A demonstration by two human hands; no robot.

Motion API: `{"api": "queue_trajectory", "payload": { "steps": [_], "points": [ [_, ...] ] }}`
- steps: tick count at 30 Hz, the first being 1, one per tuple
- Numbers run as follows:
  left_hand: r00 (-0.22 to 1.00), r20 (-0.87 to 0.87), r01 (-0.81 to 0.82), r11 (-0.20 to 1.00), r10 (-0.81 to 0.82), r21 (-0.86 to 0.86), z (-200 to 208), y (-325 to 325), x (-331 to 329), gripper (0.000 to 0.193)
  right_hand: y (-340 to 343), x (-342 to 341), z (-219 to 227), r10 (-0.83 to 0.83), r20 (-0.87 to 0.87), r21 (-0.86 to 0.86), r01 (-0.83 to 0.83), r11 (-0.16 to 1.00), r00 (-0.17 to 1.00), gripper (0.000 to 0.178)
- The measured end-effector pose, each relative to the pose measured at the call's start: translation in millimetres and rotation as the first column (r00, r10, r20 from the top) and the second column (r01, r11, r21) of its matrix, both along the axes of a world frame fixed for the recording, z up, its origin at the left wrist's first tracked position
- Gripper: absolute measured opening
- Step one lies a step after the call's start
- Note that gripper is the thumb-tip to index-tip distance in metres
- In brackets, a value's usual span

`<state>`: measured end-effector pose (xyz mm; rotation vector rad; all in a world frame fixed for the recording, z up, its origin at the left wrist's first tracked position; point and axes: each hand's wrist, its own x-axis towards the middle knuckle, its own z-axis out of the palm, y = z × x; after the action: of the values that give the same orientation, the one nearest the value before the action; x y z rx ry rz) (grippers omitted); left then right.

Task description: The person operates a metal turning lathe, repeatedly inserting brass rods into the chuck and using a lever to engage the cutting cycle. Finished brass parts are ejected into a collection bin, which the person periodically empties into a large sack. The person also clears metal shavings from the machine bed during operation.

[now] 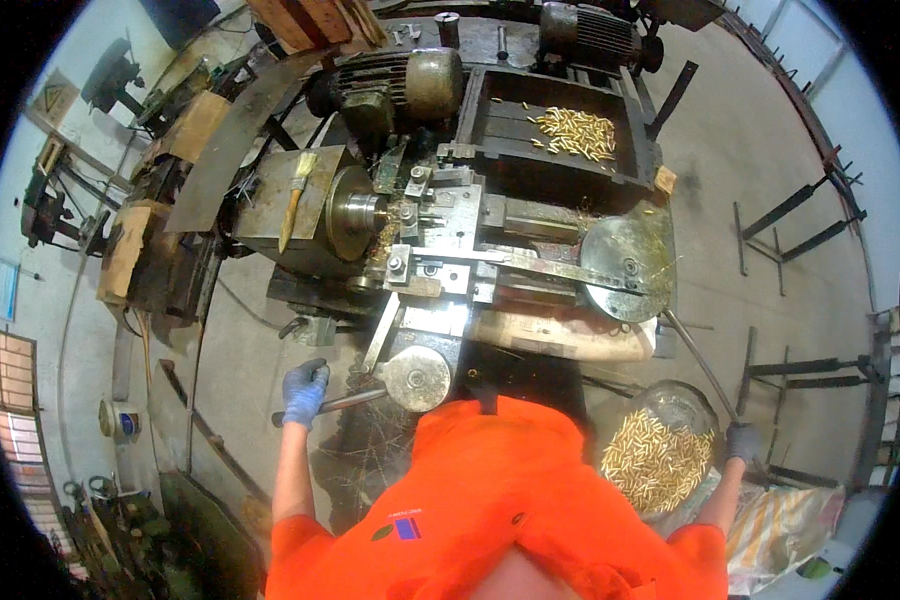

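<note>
1. Metal rod (703,365), long and thin, is on the right side. Its near end is in the right grip (740,442), which wears a dark glove and is wrapped around it. Its far end slants left to the edge of a big round plate (610,245).
2. Left grip (304,394), in a blue glove, is over a short bar (352,401). Its fingers are bent, but I cannot tell if they squeeze the bar. The bar goes right to a small round disc (417,378).
3. Between the two hands is the person's orange shirt (510,470).
4. Just left of the right arm, a round pan (682,398) is full of little gold pieces (658,462). A striped bag (785,530) is near, on the right.
5. Past the shirt is a big metal machine (450,215). A flat bar (560,267) runs from its middle over to the top of the big round plate.
6. On the machine's left is a shiny round part (365,213). Beside that, a brush (292,205) lies on a metal box (255,225).
7. Farther away, a dark tray (505,125) holds more gold bits (575,133). A motor (410,85) sits left of it.
</note>
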<state>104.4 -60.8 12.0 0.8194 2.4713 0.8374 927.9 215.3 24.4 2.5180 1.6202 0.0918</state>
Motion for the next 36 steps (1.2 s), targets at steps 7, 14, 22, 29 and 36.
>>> {"api": "queue_trajectory", "payload": {
  "steps": [7, 14, 22, 29, 36],
  "points": [
    [1.000, 0.004, 0.022, 0.999, -0.022, -0.031, 21, 9, 10, 0.022, -8, -14, 11, 0.050, 0.056, 0.008, -0.051, 0.999, 0.997, 0.031],
    [0.999, 0.016, 0.030, 1.000, -0.030, -0.008, 16, 8, 8, 0.023, -12, -8, 6, -0.044, 0.021, -0.038, 0.045, 0.998, 0.999, 0.033],
    [0.997, -0.039, 0.065, 0.998, -0.064, 0.019, -6, -4, -4, 0.023, -23, -12, 6, -0.021, -0.036, -0.015, 0.020, 1.000, 0.999, 0.032],
    [0.990, -0.087, 0.107, 0.994, -0.106, 0.006, 2, 0, -3, 0.023, -34, -3, -11, 0.009, 0.115, -0.006, -0.009, 1.000, 0.993, 0.038],
    [0.969, -0.182, 0.171, 0.985, -0.166, 0.013, 9, 2, 1, 0.024, -39, -19, 1, -0.048, 0.128, -0.082, 0.059, 0.995, 0.991, 0.035]
  ]
}}
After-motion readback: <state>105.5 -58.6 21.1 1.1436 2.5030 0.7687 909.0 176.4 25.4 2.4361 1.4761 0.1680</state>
